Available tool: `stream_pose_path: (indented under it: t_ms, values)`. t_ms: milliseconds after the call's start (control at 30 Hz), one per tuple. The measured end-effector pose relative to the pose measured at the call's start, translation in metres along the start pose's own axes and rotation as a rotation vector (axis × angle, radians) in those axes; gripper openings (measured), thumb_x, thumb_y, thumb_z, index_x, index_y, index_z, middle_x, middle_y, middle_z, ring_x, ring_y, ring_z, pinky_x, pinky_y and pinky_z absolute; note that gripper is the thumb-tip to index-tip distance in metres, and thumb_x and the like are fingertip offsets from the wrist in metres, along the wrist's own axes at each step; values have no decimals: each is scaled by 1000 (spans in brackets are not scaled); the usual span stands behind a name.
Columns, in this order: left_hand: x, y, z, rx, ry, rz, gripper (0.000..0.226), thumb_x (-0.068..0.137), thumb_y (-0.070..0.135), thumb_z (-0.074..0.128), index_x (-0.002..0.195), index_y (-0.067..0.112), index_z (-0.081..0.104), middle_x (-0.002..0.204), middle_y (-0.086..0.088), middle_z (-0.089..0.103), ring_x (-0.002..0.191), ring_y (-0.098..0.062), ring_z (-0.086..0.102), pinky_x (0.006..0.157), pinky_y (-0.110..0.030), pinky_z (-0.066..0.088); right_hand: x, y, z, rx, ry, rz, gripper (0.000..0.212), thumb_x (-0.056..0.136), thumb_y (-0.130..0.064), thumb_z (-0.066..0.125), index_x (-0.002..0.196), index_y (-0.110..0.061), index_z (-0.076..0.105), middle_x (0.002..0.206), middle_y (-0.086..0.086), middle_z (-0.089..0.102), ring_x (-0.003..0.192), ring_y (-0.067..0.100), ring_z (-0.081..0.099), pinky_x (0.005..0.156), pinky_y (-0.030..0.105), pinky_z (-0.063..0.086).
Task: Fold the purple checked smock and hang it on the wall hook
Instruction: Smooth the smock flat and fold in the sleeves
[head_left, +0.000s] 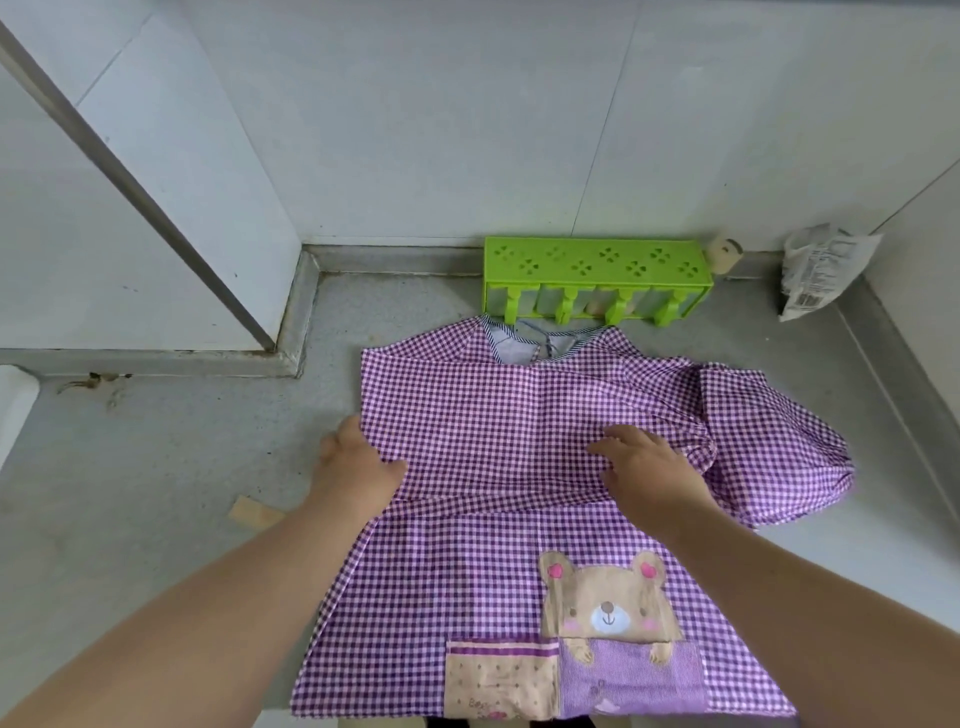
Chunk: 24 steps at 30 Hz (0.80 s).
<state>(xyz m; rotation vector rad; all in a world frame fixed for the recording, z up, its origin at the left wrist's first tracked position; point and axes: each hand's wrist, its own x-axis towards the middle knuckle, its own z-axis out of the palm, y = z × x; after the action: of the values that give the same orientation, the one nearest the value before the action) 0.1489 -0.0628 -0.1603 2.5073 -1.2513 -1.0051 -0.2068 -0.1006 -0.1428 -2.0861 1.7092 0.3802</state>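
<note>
One purple checked smock (519, 447) lies spread on the grey speckled bench (156, 467), neck toward the back wall, hem hanging over the near edge. Two bare hands rest on it. The left hand (358, 467) sits at the smock's left side edge, its grip closed on the fabric there, fingers tucked beneath a folded-in flap and thumb on top. The right hand (649, 467) lies flat on the cloth, fingers spread wide and holding nothing. One sleeve bunches in soft folds toward the right edge of the bench. A single bear patch (608, 597) sits above two pockets near the hem.

Against the back edge stands one bright green plastic rack (597, 265) with clover-shaped cut-outs, just beyond the collar. One crumpled white packet (821, 270) leans in the back right corner. The bench's left half is bare stone, bar a small tan scrap (254, 512).
</note>
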Motion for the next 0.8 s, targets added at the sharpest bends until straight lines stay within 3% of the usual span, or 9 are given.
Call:
stream_pose_path:
  t_ms: [100,167,267,367,500,567,633,700,800]
  values:
    - [10,3,2,-191,-61,-109,31,98,34,66,115,11,55,99,-1,64,81,-17,63,70,-32,55,1,-12,10,15,-85,27,70,100,-48,59,160,-44,24,172,-12,12,158,23,17,121,54,34]
    - [10,5,1,-184,-175,-106,16,100,36,63,101,20,65,103,-4,72,83,-20,67,78,-34,55,2,-13,13,15,-95,37,77,98,-53,60,162,-45,17,173,-12,6,159,21,11,121,55,34]
    - [16,4,-3,-227,-181,-88,30,101,39,61,118,17,71,114,-6,74,97,-27,71,94,-45,59,4,-11,11,-62,-97,-2,87,95,-62,60,163,-44,9,174,-7,-1,161,23,4,125,54,22]
    - [19,2,-16,-246,-65,-73,31,105,32,59,126,12,70,115,-8,73,96,-27,70,85,-40,57,5,-12,3,-71,-125,26,95,92,-69,59,163,-45,3,174,-4,-8,161,25,-2,125,57,18]
    - [29,-13,-23,-158,-35,-83,36,106,33,58,135,13,66,125,-10,72,98,-26,66,87,-39,53,7,-14,2,-56,-148,73,100,89,-75,56,162,-49,-8,173,-2,-16,161,27,-6,122,61,23]
    - [33,-20,-23,-122,-57,-116,36,99,37,65,125,12,66,120,-12,72,96,-28,68,89,-44,58,9,-13,4,-53,-157,71,102,89,-76,54,161,-49,-13,173,-2,-20,160,28,-8,122,61,22]
    - [31,-19,-22,56,19,-125,59,84,46,78,127,14,54,128,-12,61,107,-31,63,95,-50,58,11,-10,6,-51,-160,55,103,89,-77,54,160,-48,-15,172,-1,-22,160,29,-10,124,59,19]
    - [16,-6,-19,335,145,75,84,81,49,82,147,23,37,146,-8,42,131,-32,48,110,-49,48,12,-5,4,-37,-171,29,104,89,-76,56,161,-47,-13,172,-1,-22,160,28,-11,125,58,17]
    - [-6,30,-4,584,52,580,77,93,50,70,158,35,30,167,2,25,153,-26,28,126,-48,32,9,7,0,4,-112,23,94,91,-69,58,165,-42,6,174,-5,-7,161,26,-2,125,55,18]
